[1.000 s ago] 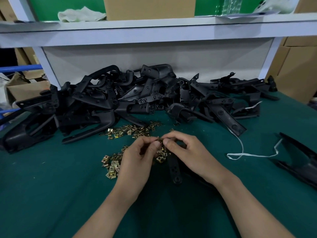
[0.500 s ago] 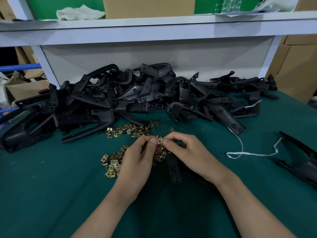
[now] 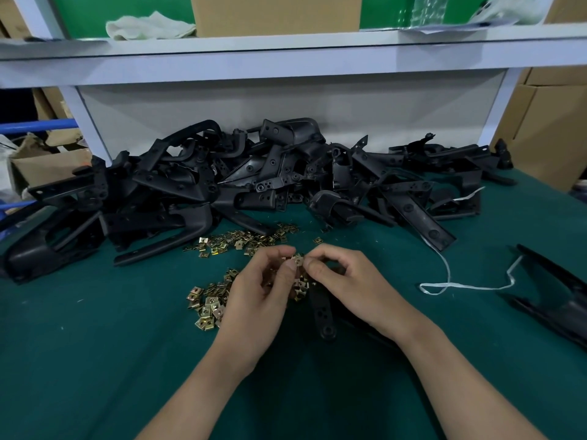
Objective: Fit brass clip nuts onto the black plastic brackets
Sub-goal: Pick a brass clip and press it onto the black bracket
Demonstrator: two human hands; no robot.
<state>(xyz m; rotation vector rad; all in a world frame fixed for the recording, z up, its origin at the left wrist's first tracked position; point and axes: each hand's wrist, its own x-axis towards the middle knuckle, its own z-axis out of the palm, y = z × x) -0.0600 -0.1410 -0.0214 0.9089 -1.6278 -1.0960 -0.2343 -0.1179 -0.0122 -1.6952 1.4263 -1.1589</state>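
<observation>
A small brass clip nut (image 3: 298,260) is pinched between the fingertips of my left hand (image 3: 259,296) and my right hand (image 3: 344,285), above the green table. Loose brass clip nuts (image 3: 208,304) lie in a heap to the left of my left hand, and several more (image 3: 241,241) are scattered just beyond my hands. A black plastic bracket (image 3: 322,314) lies flat under and between my hands, partly hidden by my right wrist. A big pile of black plastic brackets (image 3: 254,182) fills the back of the table.
The green table top (image 3: 95,360) runs to a white back panel under a white shelf (image 3: 286,52). A white strap (image 3: 460,285) lies to the right, near another black part (image 3: 559,296) at the right edge. Cardboard boxes stand at both sides.
Both hands have stayed together over the bracket, with only slight finger shifts around the clip nut. The nut now faces up between the fingertips.
</observation>
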